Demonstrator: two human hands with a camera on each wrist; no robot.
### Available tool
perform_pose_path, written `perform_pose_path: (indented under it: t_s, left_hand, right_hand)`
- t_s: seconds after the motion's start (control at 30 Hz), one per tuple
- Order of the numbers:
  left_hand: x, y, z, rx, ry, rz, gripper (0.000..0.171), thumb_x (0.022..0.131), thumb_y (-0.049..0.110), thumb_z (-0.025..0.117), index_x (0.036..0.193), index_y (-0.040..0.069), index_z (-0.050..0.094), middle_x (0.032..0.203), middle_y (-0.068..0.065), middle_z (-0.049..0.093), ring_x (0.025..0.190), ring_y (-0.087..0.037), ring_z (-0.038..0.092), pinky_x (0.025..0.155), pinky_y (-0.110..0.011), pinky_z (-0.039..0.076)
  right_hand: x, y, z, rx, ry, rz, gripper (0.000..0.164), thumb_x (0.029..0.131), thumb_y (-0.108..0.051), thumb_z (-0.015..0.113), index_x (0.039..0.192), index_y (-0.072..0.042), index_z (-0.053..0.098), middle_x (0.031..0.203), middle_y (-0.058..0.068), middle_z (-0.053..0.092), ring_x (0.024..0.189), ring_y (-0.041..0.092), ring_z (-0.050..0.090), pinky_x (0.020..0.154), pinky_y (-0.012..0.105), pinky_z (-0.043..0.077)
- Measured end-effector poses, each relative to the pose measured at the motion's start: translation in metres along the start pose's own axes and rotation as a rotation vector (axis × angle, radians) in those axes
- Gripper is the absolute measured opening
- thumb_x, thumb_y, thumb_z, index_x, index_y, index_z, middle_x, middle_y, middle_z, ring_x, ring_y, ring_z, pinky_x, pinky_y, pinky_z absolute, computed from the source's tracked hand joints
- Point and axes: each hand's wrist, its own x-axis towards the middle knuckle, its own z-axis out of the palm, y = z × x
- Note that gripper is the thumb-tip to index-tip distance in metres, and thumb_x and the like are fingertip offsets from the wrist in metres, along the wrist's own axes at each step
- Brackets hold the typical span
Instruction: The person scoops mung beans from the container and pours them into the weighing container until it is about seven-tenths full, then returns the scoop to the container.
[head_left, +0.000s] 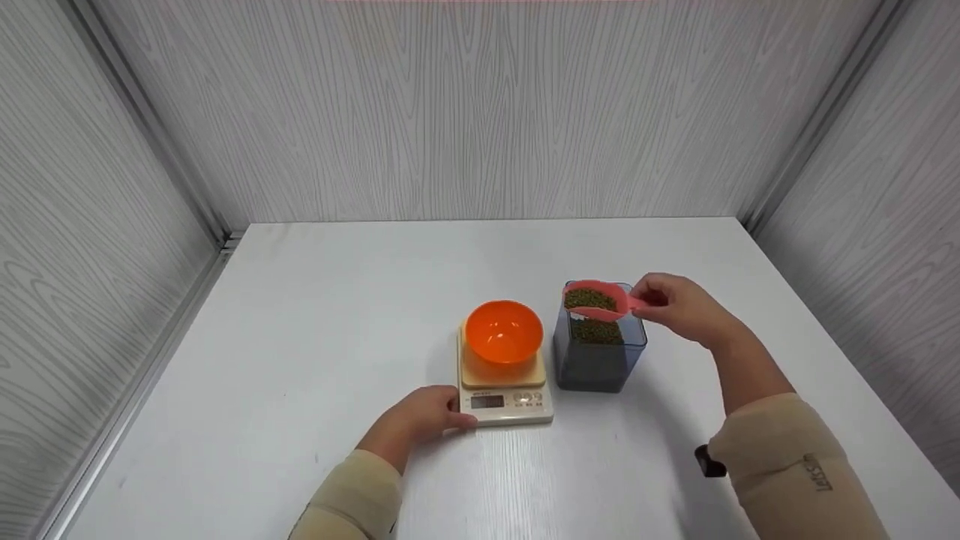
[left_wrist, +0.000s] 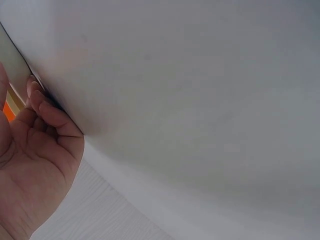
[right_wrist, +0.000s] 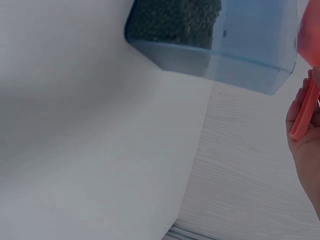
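My right hand [head_left: 679, 304] grips the handle of a pink scoop [head_left: 624, 300] heaped with small green-brown pellets [head_left: 589, 298]. The scoop is over the mouth of a clear bluish container [head_left: 636, 337], which holds more of the same pellets. In the right wrist view, the scoop's handle [right_wrist: 306, 112] lies across the fingers. My left hand [head_left: 425, 414] holds the front left corner of a digital kitchen scale [head_left: 510, 414], thumb at the front edge and fingers along the side. On the scale's platform stands an orange bowl [head_left: 504, 334] with no pellets in it.
The container stands just right of the scale on a white table [head_left: 337, 300]. Pale wood-grain panels [head_left: 480, 112] rise behind and at both sides. A small black object [head_left: 709, 461] shows by the right sleeve.
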Motion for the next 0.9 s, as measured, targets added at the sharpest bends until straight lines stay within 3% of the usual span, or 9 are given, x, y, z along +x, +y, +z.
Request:
perform_pose_path:
  t_s: [0.37,0.6,0.9]
  left_hand:
    - [0.001,-0.001,0.001,0.017,0.014,0.013,0.027,0.077,0.037,0.070,0.081,0.014,0.056,0.072,0.001,0.050,0.075,-0.017,0.048,0.069,-0.033,0.038]
    - [0.000,0.001,0.000,0.018,0.011,0.021,0.027,0.077,0.037,0.070,0.082,0.014,0.057,0.073,0.000,0.051,0.076,-0.018,0.048,0.071,-0.034,0.038]
    - [-0.002,0.001,0.001,-0.025,0.015,-0.034,0.027,0.077,0.039,0.071,0.087,0.018,0.059,0.080,-0.001,0.055,0.083,-0.021,0.050,0.078,-0.038,0.040]
  right_hand:
    - [0.013,-0.036,0.020,-0.163,-0.008,-0.071,0.010,0.086,-0.012,0.062,0.096,-0.010,0.061,0.092,0.005,0.057,0.084,0.020,0.051,0.073,0.034,0.045]
    - [0.019,-0.052,0.031,-0.236,-0.030,-0.057,0.010,0.085,-0.010,0.063,0.095,-0.010,0.063,0.090,0.005,0.057,0.082,0.021,0.052,0.073,0.034,0.047]
    - [0.025,-0.061,0.038,-0.342,-0.043,-0.143,0.009,0.083,-0.008,0.065,0.092,-0.009,0.065,0.084,0.004,0.057,0.078,0.020,0.050,0.070,0.033,0.046]
